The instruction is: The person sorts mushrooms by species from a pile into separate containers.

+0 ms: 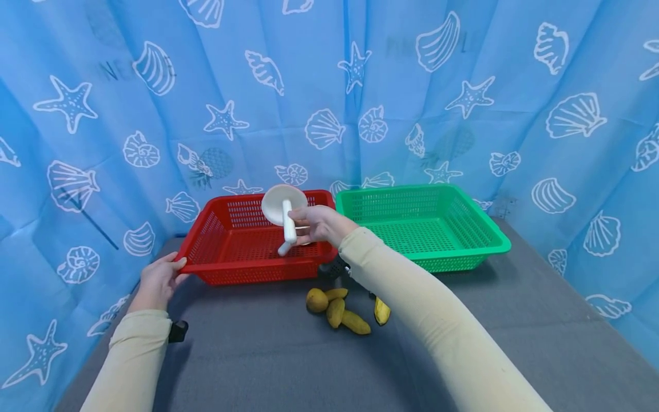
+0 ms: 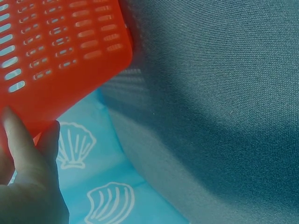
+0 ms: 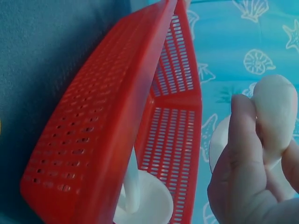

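My right hand (image 1: 319,223) pinches the stem of a white mushroom (image 1: 284,206) with a broad round cap, held over the red basket (image 1: 257,274). In the right wrist view the mushroom's rounded stem end (image 3: 275,112) shows between thumb and fingers. A second white mushroom (image 3: 154,198) sits inside the red basket, partly hidden behind its near wall. My left hand (image 1: 158,280) grips the basket's front left corner by the rim. In the left wrist view, left fingers (image 2: 21,140) lie against the outside of that corner.
A green basket (image 1: 463,252) stands just right of the red one. On the grey tabletop (image 1: 247,355) in front lie a round yellow-brown fruit (image 1: 316,300) and several small bananas (image 1: 355,322). Another banana (image 1: 382,312) is near my right sleeve. A blue shell-patterned curtain (image 1: 319,86) hangs behind.
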The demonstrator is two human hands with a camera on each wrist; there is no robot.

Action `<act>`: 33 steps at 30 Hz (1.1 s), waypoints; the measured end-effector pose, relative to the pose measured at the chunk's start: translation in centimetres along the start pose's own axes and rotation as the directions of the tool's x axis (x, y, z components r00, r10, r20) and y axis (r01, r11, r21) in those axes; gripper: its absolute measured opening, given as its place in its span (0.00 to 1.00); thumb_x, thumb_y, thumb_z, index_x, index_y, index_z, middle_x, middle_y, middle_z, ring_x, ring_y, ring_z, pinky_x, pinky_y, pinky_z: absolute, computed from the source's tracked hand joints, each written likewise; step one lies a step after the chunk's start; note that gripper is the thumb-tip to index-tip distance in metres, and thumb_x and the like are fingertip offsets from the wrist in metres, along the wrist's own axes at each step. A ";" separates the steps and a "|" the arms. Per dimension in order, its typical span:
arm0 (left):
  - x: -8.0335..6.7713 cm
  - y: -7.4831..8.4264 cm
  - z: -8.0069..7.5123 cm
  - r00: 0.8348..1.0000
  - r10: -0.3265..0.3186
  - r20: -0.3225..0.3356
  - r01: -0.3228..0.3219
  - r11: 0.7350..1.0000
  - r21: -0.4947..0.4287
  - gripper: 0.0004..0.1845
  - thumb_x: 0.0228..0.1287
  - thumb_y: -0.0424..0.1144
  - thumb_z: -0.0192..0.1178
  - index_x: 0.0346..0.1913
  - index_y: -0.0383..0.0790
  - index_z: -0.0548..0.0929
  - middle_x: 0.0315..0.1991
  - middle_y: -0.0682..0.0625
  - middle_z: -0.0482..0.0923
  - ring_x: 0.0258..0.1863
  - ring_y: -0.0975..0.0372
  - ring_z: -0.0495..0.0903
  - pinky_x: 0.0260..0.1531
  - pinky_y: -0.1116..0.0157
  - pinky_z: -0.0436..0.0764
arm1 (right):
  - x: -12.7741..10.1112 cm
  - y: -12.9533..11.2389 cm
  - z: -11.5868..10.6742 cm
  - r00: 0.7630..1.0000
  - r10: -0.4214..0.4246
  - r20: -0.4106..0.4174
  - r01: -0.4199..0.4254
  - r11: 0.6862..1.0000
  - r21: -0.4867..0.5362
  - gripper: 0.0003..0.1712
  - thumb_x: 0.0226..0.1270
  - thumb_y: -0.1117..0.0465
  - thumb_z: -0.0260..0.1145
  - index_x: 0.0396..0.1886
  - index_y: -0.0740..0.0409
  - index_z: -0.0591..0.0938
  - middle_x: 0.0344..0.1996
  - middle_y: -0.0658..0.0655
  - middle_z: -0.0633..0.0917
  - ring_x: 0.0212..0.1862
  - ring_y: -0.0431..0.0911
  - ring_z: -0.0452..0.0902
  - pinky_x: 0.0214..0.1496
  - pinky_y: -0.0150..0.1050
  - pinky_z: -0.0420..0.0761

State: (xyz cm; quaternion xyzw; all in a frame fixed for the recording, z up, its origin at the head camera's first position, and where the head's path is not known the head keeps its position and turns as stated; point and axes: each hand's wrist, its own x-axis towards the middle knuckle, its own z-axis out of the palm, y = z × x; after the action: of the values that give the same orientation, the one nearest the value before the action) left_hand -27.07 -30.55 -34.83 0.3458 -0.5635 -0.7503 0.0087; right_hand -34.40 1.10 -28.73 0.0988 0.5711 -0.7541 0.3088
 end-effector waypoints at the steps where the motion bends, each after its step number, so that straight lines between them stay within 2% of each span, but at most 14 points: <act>1: 0.0 0.0 0.0 1.000 0.002 0.000 -0.002 1.000 0.000 0.34 0.70 0.38 0.57 0.76 0.52 0.57 0.74 0.49 0.56 0.31 0.66 0.80 0.43 0.71 0.80 | 0.2 0.0 0.0 1.000 0.000 -0.001 0.000 1.000 0.001 0.26 0.73 0.59 0.61 0.67 0.57 0.66 0.55 0.59 0.76 0.62 0.55 0.70 0.36 0.43 0.83; 5: 0.0 0.1 -0.1 1.000 0.006 0.001 -0.006 1.000 0.004 0.35 0.70 0.37 0.57 0.76 0.52 0.57 0.75 0.49 0.55 0.23 0.67 0.79 0.42 0.71 0.80 | 0.9 -0.2 0.0 1.000 -0.006 -0.020 0.006 1.000 0.010 0.26 0.72 0.60 0.61 0.67 0.58 0.67 0.54 0.59 0.77 0.63 0.55 0.70 0.56 0.49 0.78; 7: 0.0 0.2 -0.1 1.000 0.006 -0.001 -0.006 1.000 0.000 0.35 0.70 0.37 0.57 0.76 0.52 0.57 0.75 0.49 0.54 0.22 0.67 0.80 0.43 0.71 0.80 | 1.2 -0.3 0.0 1.000 -0.010 -0.025 0.011 0.999 0.030 0.26 0.72 0.60 0.61 0.67 0.58 0.68 0.56 0.60 0.76 0.63 0.56 0.69 0.60 0.51 0.74; 14: 0.0 0.3 -0.1 1.000 0.002 -0.011 -0.002 1.000 0.001 0.35 0.70 0.37 0.58 0.76 0.52 0.58 0.75 0.50 0.55 0.28 0.66 0.79 0.43 0.71 0.80 | 2.4 -0.5 0.0 0.998 -0.033 -0.050 0.036 0.997 0.065 0.26 0.71 0.61 0.62 0.67 0.59 0.70 0.60 0.61 0.75 0.63 0.54 0.70 0.60 0.51 0.75; 19: 0.0 0.3 -0.1 1.000 -0.002 -0.009 0.001 1.000 -0.007 0.35 0.70 0.37 0.57 0.76 0.52 0.58 0.75 0.49 0.55 0.25 0.66 0.79 0.41 0.71 0.81 | 3.3 -0.4 -0.1 0.997 -0.043 -0.056 0.047 0.996 0.075 0.25 0.73 0.62 0.60 0.68 0.58 0.70 0.62 0.62 0.73 0.64 0.55 0.68 0.61 0.51 0.74; 24: 0.1 0.3 -0.1 1.000 0.000 -0.007 0.000 1.000 -0.008 0.34 0.70 0.36 0.57 0.76 0.52 0.58 0.75 0.49 0.55 0.23 0.67 0.80 0.41 0.71 0.81 | 4.0 -0.4 -0.2 0.996 -0.064 -0.060 0.068 0.996 0.063 0.26 0.74 0.62 0.58 0.70 0.53 0.70 0.65 0.61 0.71 0.66 0.56 0.67 0.63 0.56 0.70; 27: 0.2 0.2 0.0 1.000 0.002 -0.008 -0.002 1.000 -0.003 0.35 0.70 0.37 0.57 0.76 0.52 0.58 0.75 0.49 0.55 0.26 0.67 0.80 0.41 0.71 0.81 | 4.3 -0.5 -0.4 0.995 -0.078 -0.063 0.083 0.994 0.067 0.27 0.74 0.62 0.58 0.71 0.52 0.68 0.65 0.61 0.71 0.66 0.56 0.66 0.64 0.59 0.68; 33: 0.2 0.2 0.1 1.000 -0.012 -0.011 0.012 1.000 -0.022 0.34 0.70 0.37 0.58 0.76 0.53 0.59 0.74 0.50 0.56 0.48 0.63 0.77 0.43 0.70 0.81 | 4.7 -0.5 -0.7 0.994 -0.057 -0.090 0.063 0.996 0.067 0.27 0.74 0.63 0.58 0.71 0.55 0.67 0.64 0.63 0.72 0.65 0.57 0.68 0.63 0.56 0.71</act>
State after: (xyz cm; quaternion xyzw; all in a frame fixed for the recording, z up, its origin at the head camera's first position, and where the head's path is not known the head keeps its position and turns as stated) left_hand -27.36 -30.57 -34.77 0.3532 -0.5531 -0.7545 0.0111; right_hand -38.59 0.16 -30.93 0.1255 0.5602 -0.7774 0.2570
